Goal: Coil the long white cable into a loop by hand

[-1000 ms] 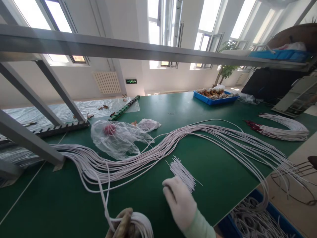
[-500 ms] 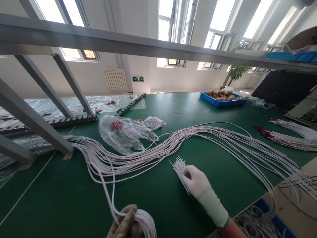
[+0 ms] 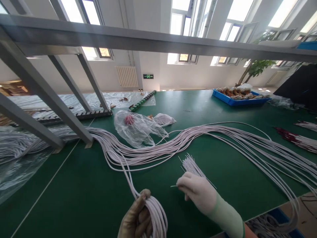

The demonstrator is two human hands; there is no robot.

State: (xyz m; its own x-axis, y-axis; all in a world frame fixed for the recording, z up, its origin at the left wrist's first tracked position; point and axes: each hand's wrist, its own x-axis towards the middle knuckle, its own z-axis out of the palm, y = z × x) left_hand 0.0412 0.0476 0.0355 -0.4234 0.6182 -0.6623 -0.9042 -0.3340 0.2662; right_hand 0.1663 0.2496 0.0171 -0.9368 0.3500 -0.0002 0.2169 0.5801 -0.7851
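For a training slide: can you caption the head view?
Left hand grips a coil of white cable; gloved right hand pinches one thin tie by the tie bundle.

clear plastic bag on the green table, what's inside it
Through the clear plastic bag a small red-pink clump shows near its top left. What the clump is made of cannot be told; the crumpled folds blur the rest of the inside.

A blue tray (image 3: 237,101) and a clear plastic bag (image 3: 138,132) lie on the green table (image 3: 74,195).
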